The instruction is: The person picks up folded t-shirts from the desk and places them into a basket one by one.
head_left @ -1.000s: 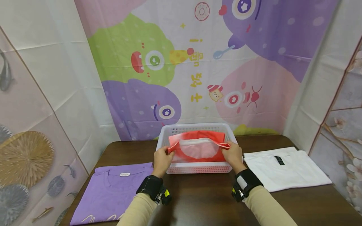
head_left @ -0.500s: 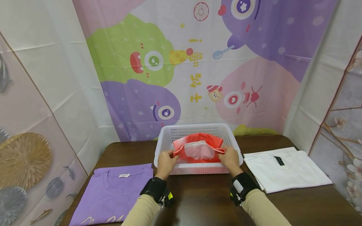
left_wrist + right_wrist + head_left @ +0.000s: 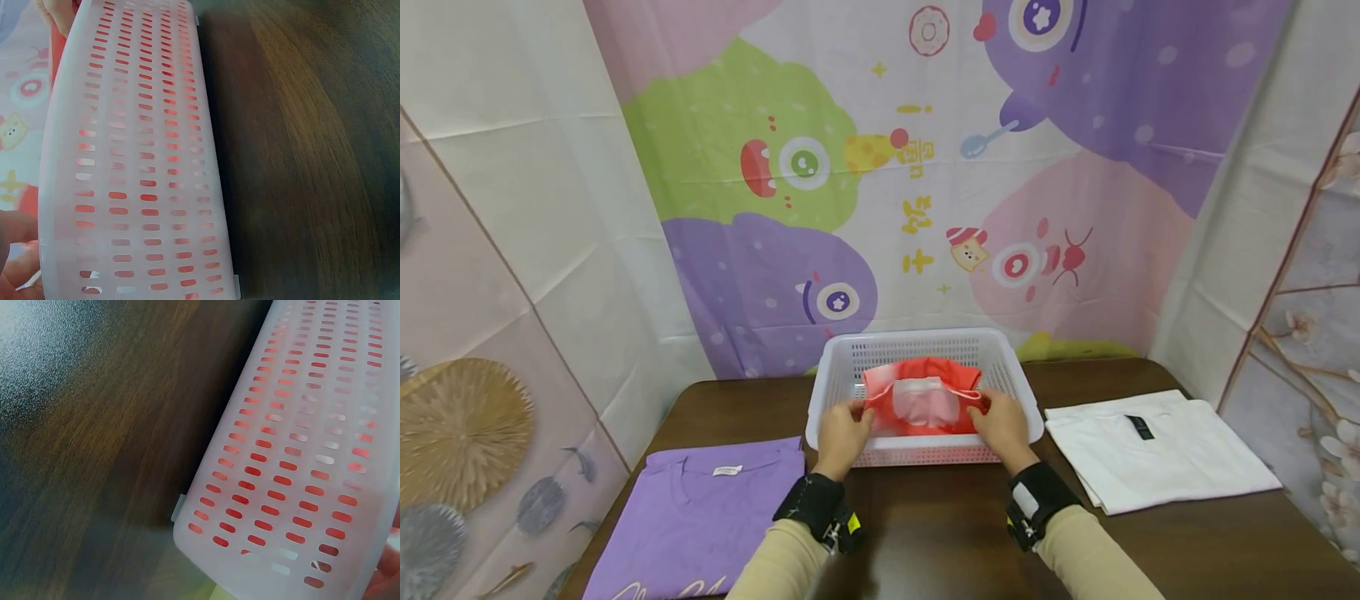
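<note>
I have the left hand point(image 3: 842, 439) and right hand point(image 3: 1003, 429) pinching the red shirt point(image 3: 923, 402) behind the basket wall point(image 3: 928, 456). Purple shirt point(image 3: 703, 517) and white shirt point(image 3: 1165, 458) flank it.

The garment point(image 3: 925, 404) is showing red and pale pink; the slotted basket point(image 3: 925, 456) is showing white; the purple shirt point(image 3: 718, 504) is bearing pale script point(image 3: 673, 590); the white shirt point(image 3: 1172, 458), a black label point(image 3: 1139, 427); the backdrop point(image 3: 887, 225) is showing multicoloured monsters point(image 3: 775, 183).
</note>
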